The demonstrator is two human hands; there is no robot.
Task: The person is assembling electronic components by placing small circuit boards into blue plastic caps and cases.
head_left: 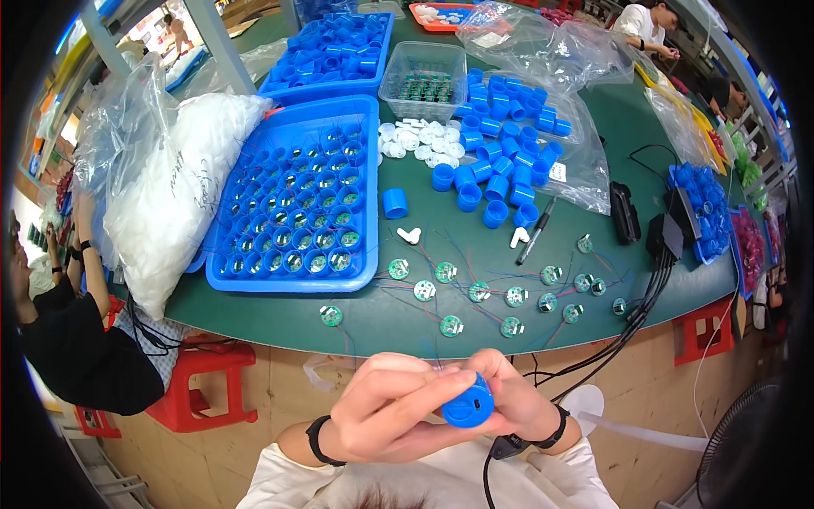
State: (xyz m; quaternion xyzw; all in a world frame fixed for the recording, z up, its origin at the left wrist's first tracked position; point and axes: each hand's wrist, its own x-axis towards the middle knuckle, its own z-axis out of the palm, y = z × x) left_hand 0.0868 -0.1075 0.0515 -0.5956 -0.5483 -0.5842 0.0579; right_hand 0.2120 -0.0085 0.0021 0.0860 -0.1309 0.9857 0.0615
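Left hand (381, 411) and right hand (515, 397) are brought together at the lower centre of the frame, with a blue cap (468, 407) pinched between them. The cap is gripped from its left by the bent fingers of the left hand and from its right by those of the right hand; its closed end, marked by a small dark slot, is turned toward the camera. What is done by the fingertips behind it cannot be told.

Just above the hands, round green circuit boards (478, 292) with thin wires are scattered over the green table (381, 307). At centre left, a blue tray (370, 199) is filled with upright blue cups in which boards are seated. A second blue tray (322, 91), heaped with blue cups, is set behind it.

At upper centre, a clear box (424, 109) holding more boards is seen, with white discs (424, 140) piled before it. Loose blue cups (489, 152) are spread to its right, near a pen (534, 233). At upper left, white pieces are contained in a plastic bag (195, 161).
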